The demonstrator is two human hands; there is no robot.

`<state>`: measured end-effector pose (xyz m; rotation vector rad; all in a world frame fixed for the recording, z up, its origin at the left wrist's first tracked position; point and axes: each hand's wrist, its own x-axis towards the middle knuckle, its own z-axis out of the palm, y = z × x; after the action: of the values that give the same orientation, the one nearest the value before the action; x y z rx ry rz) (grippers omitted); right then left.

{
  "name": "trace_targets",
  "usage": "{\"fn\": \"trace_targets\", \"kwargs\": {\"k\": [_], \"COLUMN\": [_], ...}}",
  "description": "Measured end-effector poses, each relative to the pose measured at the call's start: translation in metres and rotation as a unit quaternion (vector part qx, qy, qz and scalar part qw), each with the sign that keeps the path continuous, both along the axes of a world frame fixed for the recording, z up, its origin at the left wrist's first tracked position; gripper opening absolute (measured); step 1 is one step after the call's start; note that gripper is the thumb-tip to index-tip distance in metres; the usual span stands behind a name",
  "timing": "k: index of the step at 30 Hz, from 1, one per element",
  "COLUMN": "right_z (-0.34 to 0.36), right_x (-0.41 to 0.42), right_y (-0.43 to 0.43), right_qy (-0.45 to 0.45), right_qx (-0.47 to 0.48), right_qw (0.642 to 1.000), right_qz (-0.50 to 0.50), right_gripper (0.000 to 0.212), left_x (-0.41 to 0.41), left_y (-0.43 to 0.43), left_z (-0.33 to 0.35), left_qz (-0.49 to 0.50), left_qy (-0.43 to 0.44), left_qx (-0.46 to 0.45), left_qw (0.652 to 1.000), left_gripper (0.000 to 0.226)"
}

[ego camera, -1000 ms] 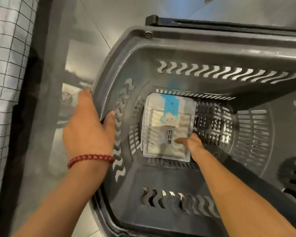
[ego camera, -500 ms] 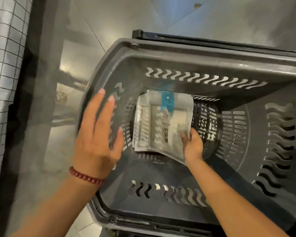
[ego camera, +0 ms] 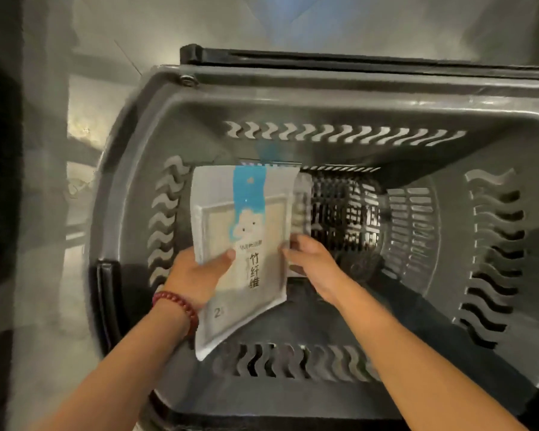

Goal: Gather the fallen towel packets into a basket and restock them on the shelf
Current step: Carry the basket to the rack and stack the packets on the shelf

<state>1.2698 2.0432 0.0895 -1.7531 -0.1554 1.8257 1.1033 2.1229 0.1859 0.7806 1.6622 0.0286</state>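
Grey basket stands on the tiled floor, seen from above; its black handle lies folded along the far rim. One towel packet, white with a blue strip and a cloud figure, is inside the basket at its left half, tilted, lower corner toward the near wall. Left hand is clamped on the packet's lower left edge, thumb across the front face, a red bead bracelet at the wrist. Right hand pinches the packet's right edge. The edge of a second packet shows behind the first, toward the basket's middle; whether either hand also holds it cannot be told.
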Motion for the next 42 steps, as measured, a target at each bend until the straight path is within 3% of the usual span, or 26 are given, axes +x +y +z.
{"fn": "trace_targets", "kwargs": {"k": [3, 7, 9, 12, 16, 23, 27, 32, 35, 37, 40, 42], "right_z": [-0.032, -0.065, -0.077, -0.08, -0.067, -0.034, -0.011, 0.003, 0.005, 0.001, -0.019, -0.032], "right_x": [0.01, 0.016, 0.011, 0.001, -0.01, 0.019, 0.052, 0.051, 0.022, -0.002, -0.023, -0.017], "right_y": [0.005, -0.003, -0.005, -0.009, -0.024, -0.04, -0.041, -0.026, -0.009, 0.0, 0.005, 0.008], "right_qy": [-0.134, -0.119, -0.103, -0.158, -0.199, -0.291, -0.242, -0.112, -0.054, -0.031, -0.046, -0.08], "right_qx": [-0.098, -0.16, -0.172, -0.171, -0.104, -0.041, -0.006, -0.011, 0.015, 0.021, -0.02, -0.075], "right_qw": [0.986, 0.979, 0.979, 0.97, 0.973, 0.949, 0.959, 0.99, 0.997, 0.999, 0.999, 0.994], "right_qz": [-0.029, -0.037, -0.037, -0.067, -0.043, -0.119, -0.144, -0.085, -0.06, -0.025, 0.015, 0.01], "right_gripper": [0.048, 0.072, 0.069, 0.057, 0.017, 0.036, 0.037, 0.033, 0.03, 0.031, 0.021, 0.034], "left_x": [0.0, -0.005, -0.005, -0.007, -0.007, -0.001, 0.0, 0.01, 0.014, 0.014, 0.009, 0.006], "left_y": [-0.002, -0.004, -0.003, -0.001, -0.003, -0.002, 0.002, 0.006, 0.004, 0.002, 0.001, 0.002], "left_z": [-0.014, -0.031, -0.038, -0.046, -0.045, -0.033, -0.026, -0.013, -0.009, -0.011, -0.021, -0.025], "left_qz": [-0.067, -0.072, -0.061, -0.019, 0.0, -0.034, -0.017, 0.047, 0.094, 0.091, 0.07, 0.053], "left_qy": [0.09, 0.169, 0.187, 0.197, 0.196, 0.182, 0.142, 0.029, -0.048, -0.031, 0.072, 0.117], "left_qx": [0.056, 0.086, 0.087, 0.081, 0.071, 0.049, 0.024, -0.032, -0.052, -0.032, 0.031, 0.053], "left_qw": [0.992, 0.979, 0.977, 0.977, 0.978, 0.981, 0.989, 0.998, 0.993, 0.995, 0.994, 0.99], "left_gripper": [0.017, 0.021, 0.024, 0.026, 0.026, 0.031, 0.019, 0.013, 0.028, 0.023, 0.02, 0.019]}}
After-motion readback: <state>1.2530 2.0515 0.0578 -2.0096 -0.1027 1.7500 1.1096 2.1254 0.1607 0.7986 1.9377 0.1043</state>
